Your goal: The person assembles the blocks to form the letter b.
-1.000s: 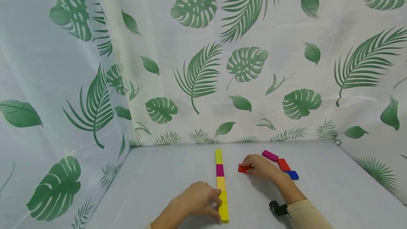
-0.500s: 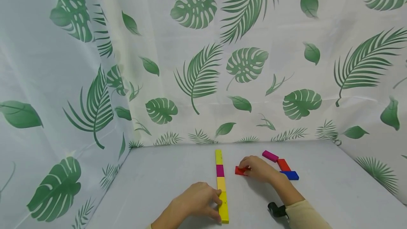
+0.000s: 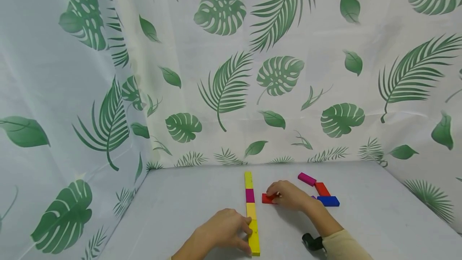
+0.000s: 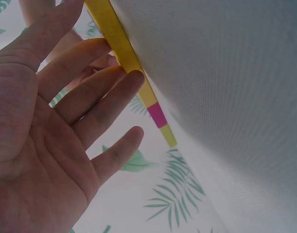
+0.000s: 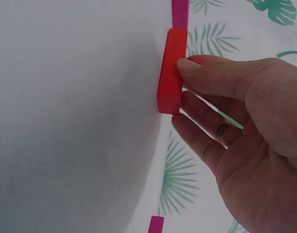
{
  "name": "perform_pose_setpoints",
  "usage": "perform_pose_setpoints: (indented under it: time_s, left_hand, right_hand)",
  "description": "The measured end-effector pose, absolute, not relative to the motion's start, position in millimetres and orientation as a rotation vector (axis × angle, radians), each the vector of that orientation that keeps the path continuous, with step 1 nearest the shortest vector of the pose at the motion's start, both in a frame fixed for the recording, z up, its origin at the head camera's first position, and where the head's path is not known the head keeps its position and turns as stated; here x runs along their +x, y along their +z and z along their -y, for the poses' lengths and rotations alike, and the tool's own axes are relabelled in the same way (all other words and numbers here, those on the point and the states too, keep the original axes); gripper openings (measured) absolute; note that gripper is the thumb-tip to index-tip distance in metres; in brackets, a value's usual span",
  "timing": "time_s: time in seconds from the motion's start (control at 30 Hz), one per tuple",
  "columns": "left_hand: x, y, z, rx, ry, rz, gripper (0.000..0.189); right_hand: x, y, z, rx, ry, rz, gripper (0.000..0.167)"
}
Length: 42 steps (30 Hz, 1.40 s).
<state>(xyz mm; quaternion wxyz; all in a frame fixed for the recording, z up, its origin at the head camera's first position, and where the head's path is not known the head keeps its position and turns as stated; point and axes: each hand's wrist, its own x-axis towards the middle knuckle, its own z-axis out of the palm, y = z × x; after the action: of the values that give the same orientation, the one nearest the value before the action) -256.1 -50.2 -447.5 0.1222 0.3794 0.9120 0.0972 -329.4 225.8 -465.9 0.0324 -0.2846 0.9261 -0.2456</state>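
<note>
A straight row of blocks runs away from me on the white surface: a long yellow block (image 3: 254,244) nearest, then a pale yellow block (image 3: 251,210), a magenta block (image 3: 250,196) and a yellow block (image 3: 248,179) at the far end. My left hand (image 3: 227,228) rests at the left side of the nearest yellow block, its thumb by the near end. In the left wrist view the fingers (image 4: 107,104) look loosely extended, with fingertips against that block. To the right of the row, my right hand (image 3: 290,196) pinches a red block (image 5: 171,73) between thumb and fingers.
Farther right lie a magenta block (image 3: 306,179), another red block (image 3: 322,189) and a blue block (image 3: 328,201). A purple bit (image 3: 313,198) shows partly behind the right forearm. A black device (image 3: 312,242) sits at the right wrist. Leaf-printed curtain (image 3: 231,139) stands behind.
My right hand has moved left and slightly nearer with the red block, bringing it close to the row. The left hand stays in place on the yellow block.
</note>
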Motion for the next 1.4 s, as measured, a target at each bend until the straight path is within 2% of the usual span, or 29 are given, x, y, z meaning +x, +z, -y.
perform_pose_setpoints:
  time_s: [0.33,1.4]
  left_hand:
    - [-257.3,-451.1,51.4,1.148,0.278,-2.67,0.037]
    - [-256.5,-450.5,50.4,1.061,0.311,-2.676,0.035]
  right_hand:
    - [-329.7,-467.0,-222.4,-0.895,-0.747,-2.831,0.024]
    - [-327.6,-468.2,-213.8,-0.943,-0.763,-2.762,0.024]
